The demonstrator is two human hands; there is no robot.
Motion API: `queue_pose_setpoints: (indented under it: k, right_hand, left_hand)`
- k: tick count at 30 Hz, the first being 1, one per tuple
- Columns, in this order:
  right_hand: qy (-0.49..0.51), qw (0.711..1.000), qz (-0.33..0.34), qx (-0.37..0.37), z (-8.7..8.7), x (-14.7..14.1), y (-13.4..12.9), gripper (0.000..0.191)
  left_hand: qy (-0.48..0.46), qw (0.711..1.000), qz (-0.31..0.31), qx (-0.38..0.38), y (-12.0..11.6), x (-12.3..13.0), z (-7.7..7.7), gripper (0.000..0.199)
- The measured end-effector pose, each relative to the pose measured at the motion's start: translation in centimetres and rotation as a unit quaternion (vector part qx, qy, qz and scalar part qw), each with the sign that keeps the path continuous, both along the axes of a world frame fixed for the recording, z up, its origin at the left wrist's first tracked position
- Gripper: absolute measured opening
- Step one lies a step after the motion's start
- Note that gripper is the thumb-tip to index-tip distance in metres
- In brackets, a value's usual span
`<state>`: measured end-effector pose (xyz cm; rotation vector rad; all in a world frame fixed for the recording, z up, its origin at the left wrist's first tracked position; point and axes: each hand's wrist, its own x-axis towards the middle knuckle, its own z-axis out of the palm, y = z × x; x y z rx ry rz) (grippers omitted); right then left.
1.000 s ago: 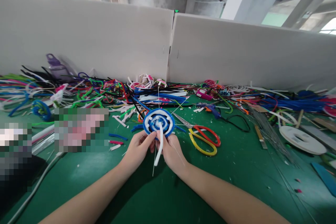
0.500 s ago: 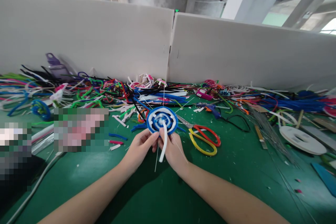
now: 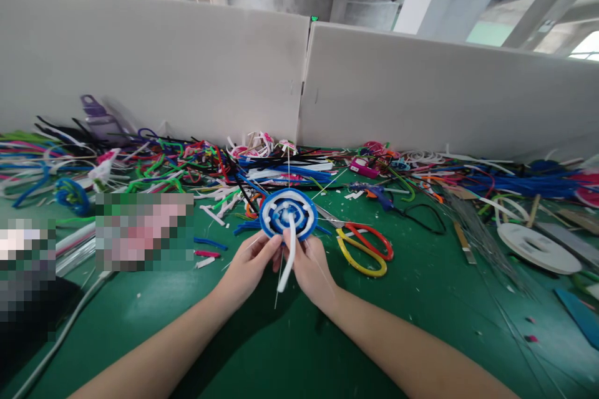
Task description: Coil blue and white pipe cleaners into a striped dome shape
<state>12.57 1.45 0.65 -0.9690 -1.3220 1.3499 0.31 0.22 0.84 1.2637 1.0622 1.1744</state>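
1. While the round blue-and-white woven plastic-strip disc (image 3: 288, 213) was held upright just above the green worktop (image 3: 421, 299), its lower rim was pinched by the left hand (image 3: 247, 267) and the right hand (image 3: 309, 267).
2. The loose white strip (image 3: 289, 255) would best be kept taut and threaded over and under the thin spokes, judged from the weave.
3. Concentric blue and white rings were seen; yellow-and-red-handled scissors (image 3: 362, 248) lay beside.

2 bare forearms, no sleeves, rings or gloves.
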Motion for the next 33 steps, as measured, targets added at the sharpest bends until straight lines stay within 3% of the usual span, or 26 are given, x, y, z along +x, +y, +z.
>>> queue_pose_setpoints:
  k: [3, 6, 12, 19, 27, 33]
  right_hand:
    - [0.036, 0.998, -0.034, -0.028, 0.3, 0.3, 0.4, 0.041]
    - [0.062, 0.996, -0.058, -0.040, 0.2, 0.5, 0.8, 0.040]
    - [0.114, 0.993, 0.010, -0.043, -0.2, 0.6, 1.2, 0.041]
    - [0.088, 0.994, 0.032, -0.054, -0.7, 0.7, 1.4, 0.040]
    - [0.066, 0.996, 0.042, -0.048, -0.9, 0.7, 1.4, 0.039]
    - [0.067, 0.994, 0.061, -0.056, -0.5, 0.7, 1.3, 0.038]
  left_hand:
    - [-0.017, 0.998, -0.052, -0.003, 0.0, -0.2, 0.3, 0.025]
    - [-0.030, 0.998, -0.059, 0.006, 0.1, -0.4, 0.3, 0.022]
    - [-0.118, 0.992, -0.024, -0.034, 0.6, -0.9, 0.3, 0.034]
    - [-0.068, 0.995, -0.036, -0.062, 0.5, -0.9, 0.7, 0.046]
    - [-0.059, 0.995, -0.038, -0.070, 0.7, -0.8, 0.1, 0.038]
    - [-0.104, 0.990, -0.033, -0.089, 0.8, -0.7, -0.7, 0.033]
